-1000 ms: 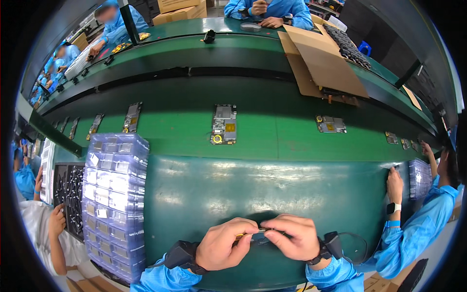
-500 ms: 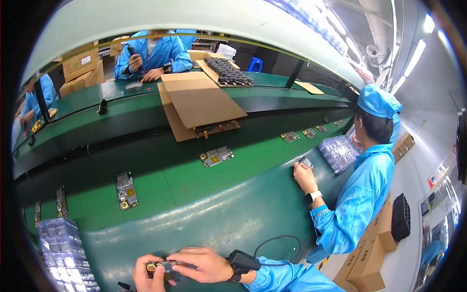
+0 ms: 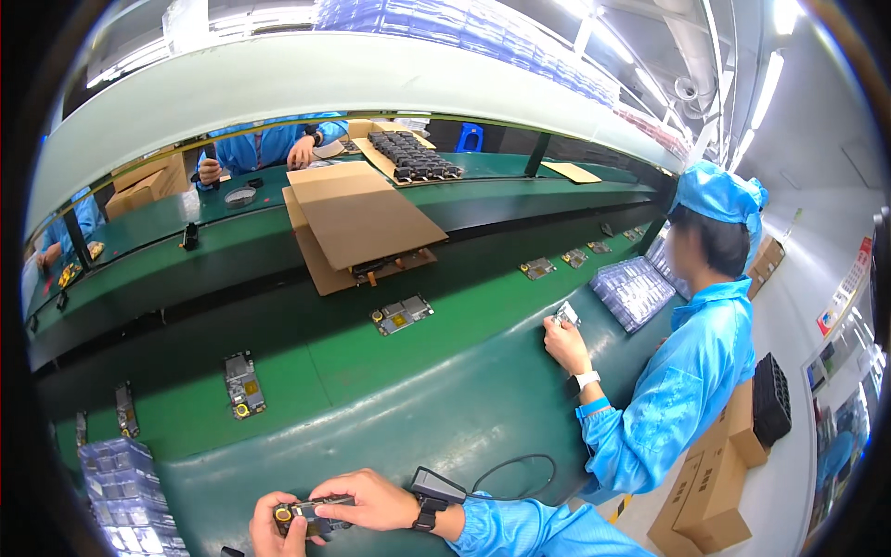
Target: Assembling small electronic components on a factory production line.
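Belt beyond table, tray stacks either side

Spaced boards lie along the belt. One stack stands at the table's left edge, the held board right of it, another stack farther right by the far edge.

- Dark green worktop, its glossy surface catching the light: a stack of clear plastic blister trays stands at its left end, and more blister trays stand toward its right end.
- Green conveyor belt, running along the worktop's far side: printed circuit boards lie spaced out in a line, some lengthwise, others crosswise.
- Raised green bench beyond: overlapping cardboard sheets jut over its near edge; a small black part, a round shallow dish and a flat tan sheet lie apart from one another.
- Pale overhead shelf: stacked bluish clear plastic trays.
- Grey floor: cardboard cartons at the right.
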A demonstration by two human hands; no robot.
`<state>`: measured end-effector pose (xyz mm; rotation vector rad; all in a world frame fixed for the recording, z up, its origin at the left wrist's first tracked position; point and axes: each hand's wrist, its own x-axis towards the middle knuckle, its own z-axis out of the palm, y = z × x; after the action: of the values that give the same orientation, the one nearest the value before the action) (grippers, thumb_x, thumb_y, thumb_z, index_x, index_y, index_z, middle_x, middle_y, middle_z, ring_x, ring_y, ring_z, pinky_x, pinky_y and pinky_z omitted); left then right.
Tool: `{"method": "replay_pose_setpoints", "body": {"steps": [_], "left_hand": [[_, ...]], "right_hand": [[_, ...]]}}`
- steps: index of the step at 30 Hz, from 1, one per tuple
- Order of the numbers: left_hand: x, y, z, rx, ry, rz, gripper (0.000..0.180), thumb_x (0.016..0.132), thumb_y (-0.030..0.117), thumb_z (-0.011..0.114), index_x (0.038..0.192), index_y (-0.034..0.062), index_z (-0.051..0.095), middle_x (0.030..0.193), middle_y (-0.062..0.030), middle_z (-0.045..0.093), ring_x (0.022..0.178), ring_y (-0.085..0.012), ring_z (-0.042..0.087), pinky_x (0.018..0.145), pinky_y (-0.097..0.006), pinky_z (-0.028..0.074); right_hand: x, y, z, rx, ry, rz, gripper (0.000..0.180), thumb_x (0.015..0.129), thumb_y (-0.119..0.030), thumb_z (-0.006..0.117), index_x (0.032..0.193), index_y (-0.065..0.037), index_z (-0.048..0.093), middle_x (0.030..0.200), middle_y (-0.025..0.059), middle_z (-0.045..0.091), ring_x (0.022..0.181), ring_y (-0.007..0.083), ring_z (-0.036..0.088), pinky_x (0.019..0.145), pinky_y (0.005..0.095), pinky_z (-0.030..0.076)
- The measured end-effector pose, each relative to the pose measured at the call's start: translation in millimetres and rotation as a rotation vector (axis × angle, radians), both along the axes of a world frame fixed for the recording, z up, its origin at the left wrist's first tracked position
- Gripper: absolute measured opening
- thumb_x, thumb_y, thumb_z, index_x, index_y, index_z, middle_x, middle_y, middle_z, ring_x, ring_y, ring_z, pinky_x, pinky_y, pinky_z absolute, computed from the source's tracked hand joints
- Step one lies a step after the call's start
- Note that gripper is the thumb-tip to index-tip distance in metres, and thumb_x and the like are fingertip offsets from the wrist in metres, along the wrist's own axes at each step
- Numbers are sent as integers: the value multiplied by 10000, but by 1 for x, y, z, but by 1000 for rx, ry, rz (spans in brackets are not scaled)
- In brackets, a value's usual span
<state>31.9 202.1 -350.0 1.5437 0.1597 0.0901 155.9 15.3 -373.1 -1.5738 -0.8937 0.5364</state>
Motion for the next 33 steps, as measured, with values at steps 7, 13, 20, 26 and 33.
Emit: {"method": "replay_pose_setpoints", "body": {"steps": [7,13,20,26,33], "left_hand": [[4,-10,5,-36,-17,26,236,1017,34,599,1251,20,567,996,-57,614,767,-103,619,625,-238,558],[1,-6,-3,72,14,108,138,1021,71,618,1148,17,620,850,-19,625,661,-68,590,570,-222,526],[7,5,-3,52,12,55,181,1010,57,628,1183,6,613,898,-31,627,673,-82,591,578,-226,520],[5,8,4,84,-9,173,245,1007,47,623,1246,-4,602,1029,-74,647,832,-121,656,636,-241,577],[4,4,-1,82,-84,76,237,1014,63,616,1242,-3,606,990,-51,622,754,-109,617,616,-238,568]], "right_hand": [[-3,-4,2,-19,-73,-18,259,970,-217,692,1122,-9,715,964,153,750,805,257,719,693,344,537],[-8,4,-2,-22,-105,4,228,987,-201,664,1106,-12,711,969,158,738,822,286,712,710,358,541],[-7,12,-16,-15,-272,-120,273,975,-216,683,1164,-19,690,1029,139,708,894,315,685,789,384,552],[-2,6,-13,60,-631,-48,547,891,-191,766,1384,-56,572,1362,111,559,1159,312,549,1000,393,480],[-3,11,-8,44,-265,-38,329,944,-234,694,1179,-4,676,997,172,717,819,343,689,740,400,553]]}}
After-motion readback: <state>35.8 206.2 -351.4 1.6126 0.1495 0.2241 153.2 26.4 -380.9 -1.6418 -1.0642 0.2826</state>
